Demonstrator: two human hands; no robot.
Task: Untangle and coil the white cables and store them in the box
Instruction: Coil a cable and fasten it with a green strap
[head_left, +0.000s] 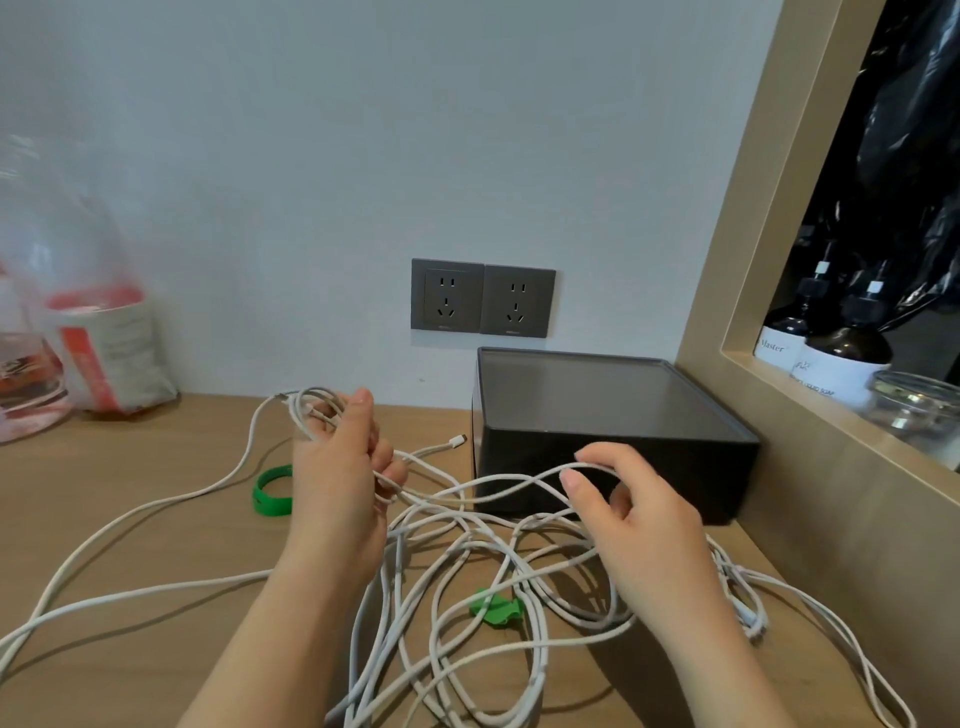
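Slack loops of smooth white round cable (396, 566) are sprawling in a tangle across the near edge of a pale wood-grain desk (130, 467), with long strands trailing off to both sides. Over the heap, the person's left hand (337, 467) is gripping a small coil of the same cable, its fingers curled round several turns and a metal-tipped plug end poking out toward the back. The right hand (639, 525) is pinching a single strand between thumb and forefinger, lifting it in a shallow arc while the other fingers are hanging loosely bent. Just behind that hand, a matte dark grey rectangular box (691, 467) with a flat top is sitting against the wall, none of the cable in it. One bright green strap is lying curled in a ring (272, 491) beside the left wrist; a second green strap (493, 608) is lying crumpled under the tangle. Two square grey wall sockets (483, 301) are showing above the box.
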